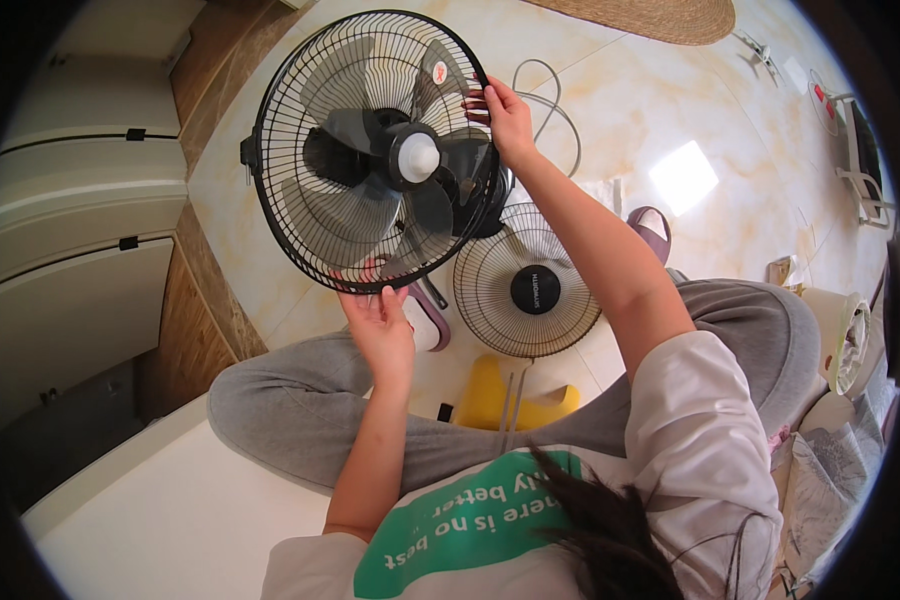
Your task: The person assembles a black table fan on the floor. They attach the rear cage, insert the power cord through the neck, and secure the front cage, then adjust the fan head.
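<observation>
An electric fan point(340, 225) with a black wire rear guard stands tilted in front of me. Its dark see-through blades point(430, 215) are uncovered, and a white cap point(418, 158) sits at their centre. My left hand point(378, 335) grips the lower rim of the guard, fingertips partly behind the wires. Higher up, on the right side of the rim, my right hand point(510, 122) has its fingers curled round the edge. The round front grille point(536, 335) with a black centre disc rests between my legs, apart from both hands.
Near my lap is a yellow plastic piece point(490, 395). A grey cable point(575, 135) loops over the tiled floor point(660, 100) behind the fan. Pale cabinets point(80, 190) line the left. A woven mat point(650, 15) lies far off, and a white bin point(842, 330) stands at right.
</observation>
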`<control>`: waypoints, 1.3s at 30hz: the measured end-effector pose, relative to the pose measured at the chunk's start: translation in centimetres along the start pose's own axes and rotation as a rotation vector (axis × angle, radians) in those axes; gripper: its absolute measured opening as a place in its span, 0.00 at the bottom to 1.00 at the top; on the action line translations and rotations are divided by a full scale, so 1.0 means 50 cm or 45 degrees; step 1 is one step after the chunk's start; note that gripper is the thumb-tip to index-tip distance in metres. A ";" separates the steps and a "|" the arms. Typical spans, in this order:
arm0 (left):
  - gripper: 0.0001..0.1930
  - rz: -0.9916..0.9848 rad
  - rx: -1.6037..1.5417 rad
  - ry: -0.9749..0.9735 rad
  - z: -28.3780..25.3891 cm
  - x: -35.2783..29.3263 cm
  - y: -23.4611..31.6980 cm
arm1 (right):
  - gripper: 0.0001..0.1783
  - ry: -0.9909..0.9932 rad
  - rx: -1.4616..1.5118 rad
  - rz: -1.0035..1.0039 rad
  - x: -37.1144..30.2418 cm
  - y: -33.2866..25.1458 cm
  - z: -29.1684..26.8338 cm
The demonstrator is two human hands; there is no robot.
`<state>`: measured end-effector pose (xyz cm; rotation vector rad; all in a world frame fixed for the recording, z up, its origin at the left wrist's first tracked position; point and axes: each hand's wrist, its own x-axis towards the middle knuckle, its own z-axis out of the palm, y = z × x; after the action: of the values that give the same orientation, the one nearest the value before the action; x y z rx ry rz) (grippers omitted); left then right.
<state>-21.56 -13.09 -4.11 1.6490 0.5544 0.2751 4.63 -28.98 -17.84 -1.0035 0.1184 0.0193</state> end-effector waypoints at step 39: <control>0.38 -0.113 -0.043 -0.028 0.018 0.007 -0.045 | 0.21 -0.032 0.055 0.519 -0.297 0.016 -0.033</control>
<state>-21.27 -13.52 -6.50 1.5884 0.6014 0.1996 -10.32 -29.37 -17.77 -0.9222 0.2977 0.4000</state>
